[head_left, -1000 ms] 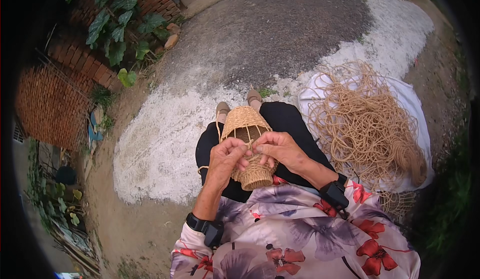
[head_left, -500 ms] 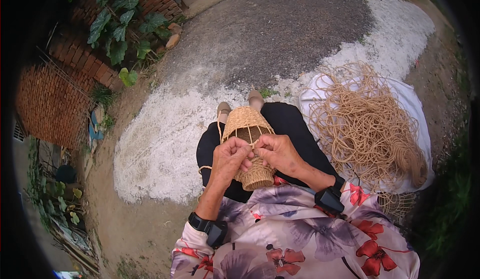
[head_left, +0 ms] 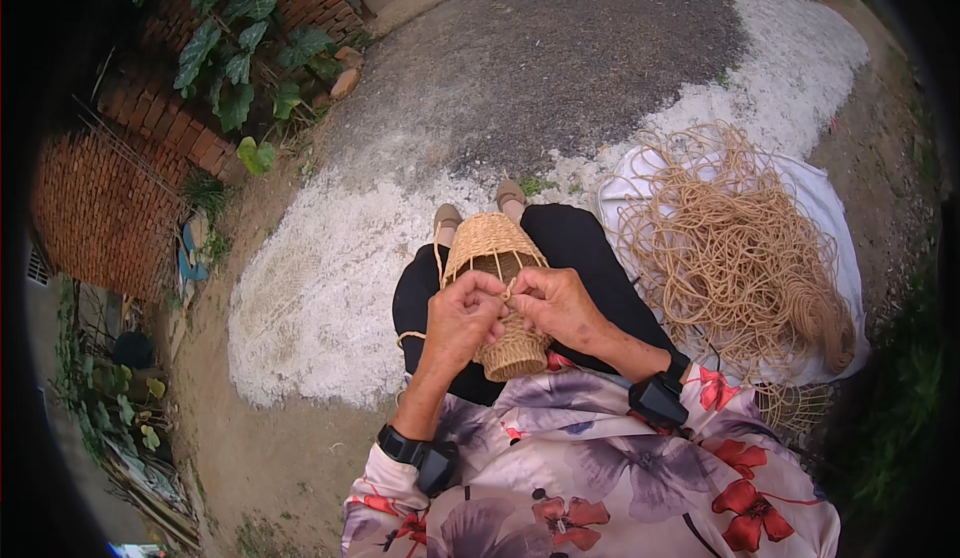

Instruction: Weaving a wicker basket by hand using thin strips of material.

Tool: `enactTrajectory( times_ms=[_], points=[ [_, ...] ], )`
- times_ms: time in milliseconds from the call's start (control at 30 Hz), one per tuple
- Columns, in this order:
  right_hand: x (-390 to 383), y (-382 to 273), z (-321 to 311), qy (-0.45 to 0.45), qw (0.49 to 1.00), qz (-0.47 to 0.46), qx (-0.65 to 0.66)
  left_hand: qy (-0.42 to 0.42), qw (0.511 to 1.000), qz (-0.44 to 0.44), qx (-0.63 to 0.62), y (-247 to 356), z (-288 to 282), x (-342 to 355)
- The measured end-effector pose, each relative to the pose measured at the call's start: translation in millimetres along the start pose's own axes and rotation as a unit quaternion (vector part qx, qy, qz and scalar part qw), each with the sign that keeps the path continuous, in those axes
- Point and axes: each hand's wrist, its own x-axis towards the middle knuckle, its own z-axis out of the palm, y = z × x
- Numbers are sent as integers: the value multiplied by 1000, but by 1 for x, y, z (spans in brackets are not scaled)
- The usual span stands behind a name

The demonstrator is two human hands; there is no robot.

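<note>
A tan woven basket rests on my lap between my thighs, with an open gap crossed by upright cords in its middle and a narrow round end toward me. Over that gap my hands meet, fingertips almost touching. My left hand pinches a straw-coloured cord at the basket's near side of the gap. Thumb and forefinger of my right hand close on the same cord. The other fingers of both hands are curled. A loose cord trails down the basket's left side.
On my right a big tangle of tan cord lies on a white cloth. Dark asphalt and pale gravel spread ahead and to the left. Brick stacks and leafy plants stand at the far left.
My fingers have shifted very slightly at the cord. The basket and the rest have hardly moved.
</note>
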Motion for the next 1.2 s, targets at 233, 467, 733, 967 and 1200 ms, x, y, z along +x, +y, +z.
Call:
enactTrajectory(
  times_ms=[233,467,733,967,1200],
  points=[
    [0,3,-6,-30,995,3,91,17,996,24,78,0,1,-1],
    [1,-1,-5,-20,998,-16,52,3,995,50,92,3,3,-1],
    [5,-4,-15,-15,994,-87,-57,20,994,72,80,4,-2,-1],
    [21,2,-4,35,942,-205,-263,-1,991,60,122,12,-9,-2],
    [51,4,-1,-17,968,-30,-249,50,919,285,269,-11,-11,-1]
  ],
)
